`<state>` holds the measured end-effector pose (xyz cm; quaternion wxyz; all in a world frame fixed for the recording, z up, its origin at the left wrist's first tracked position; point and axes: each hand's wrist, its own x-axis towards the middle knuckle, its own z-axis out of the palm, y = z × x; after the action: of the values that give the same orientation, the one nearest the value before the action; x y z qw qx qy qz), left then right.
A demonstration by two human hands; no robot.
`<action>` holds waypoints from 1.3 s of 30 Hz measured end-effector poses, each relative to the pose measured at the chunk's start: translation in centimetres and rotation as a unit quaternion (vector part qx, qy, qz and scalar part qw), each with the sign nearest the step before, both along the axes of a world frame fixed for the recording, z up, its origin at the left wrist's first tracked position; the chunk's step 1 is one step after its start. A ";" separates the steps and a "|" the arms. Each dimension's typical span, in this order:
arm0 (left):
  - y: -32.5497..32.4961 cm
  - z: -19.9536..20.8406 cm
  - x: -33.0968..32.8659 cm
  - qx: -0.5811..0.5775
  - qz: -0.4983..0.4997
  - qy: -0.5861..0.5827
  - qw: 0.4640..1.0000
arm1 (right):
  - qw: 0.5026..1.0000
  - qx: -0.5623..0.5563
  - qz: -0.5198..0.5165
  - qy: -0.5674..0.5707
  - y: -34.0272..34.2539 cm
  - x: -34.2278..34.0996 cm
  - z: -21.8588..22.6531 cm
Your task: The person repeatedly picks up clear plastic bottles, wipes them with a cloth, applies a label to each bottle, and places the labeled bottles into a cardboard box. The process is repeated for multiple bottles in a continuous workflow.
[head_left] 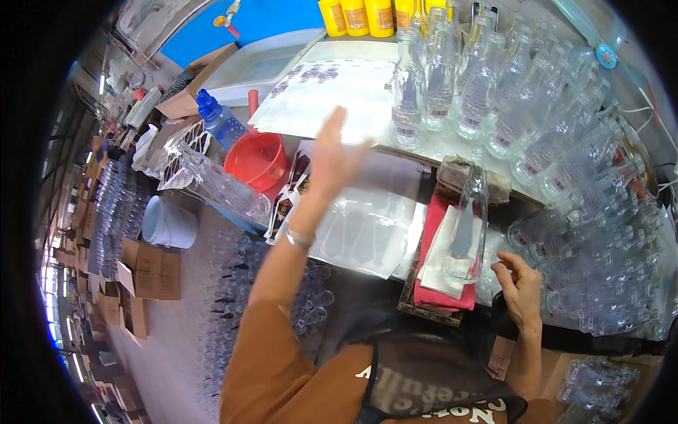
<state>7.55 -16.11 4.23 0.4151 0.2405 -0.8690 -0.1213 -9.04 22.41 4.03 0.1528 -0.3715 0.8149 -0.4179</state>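
At your 12 o'clock, yellow containers (pixel 357 17) line the far edge w/ a white tray (pixel 265 63) just left of them. Red funnel (pixel 258 160) sits at approx. 10 o'clock, blue-capped bottle (pixel 220 120) just beyond it. At 9 o'clock you've got a white bucket (pixel 168 224) on the floor, cardboard boxes (pixel 148 272) near it at 8. Rows of clear glass bottles (pixel 494 92) fill 1 to 3 o'clock. A teal fan (pixel 600 46) is at 2 o'clock, beyond them.

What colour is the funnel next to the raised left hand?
Red. The funnel sits just left of the raised left hand, clearest in the head view.
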 end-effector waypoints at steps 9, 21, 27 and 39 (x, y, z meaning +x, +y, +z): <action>-14.4 0.1 -9.4 0.032 -0.035 -0.149 0.988 | 0.999 0.030 -0.010 0.007 -0.9 -0.5 -1.3; -9.2 0.9 -1.9 -0.028 0.033 -0.349 0.936 | 0.997 0.053 0.004 0.062 -1.2 -0.2 -1.8; -11.8 1.2 2.0 -0.029 0.147 -0.273 0.950 | 0.996 0.046 0.004 0.072 -0.5 -0.1 -1.6; -3.2 -0.7 2.2 -0.071 0.038 -0.196 0.977 | 0.999 0.024 -0.011 0.045 2.4 0.5 -2.2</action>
<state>9.76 -19.34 3.54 0.2573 0.2627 -0.9299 0.0062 -8.56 24.80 1.84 0.1203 -0.3767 0.8348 -0.3832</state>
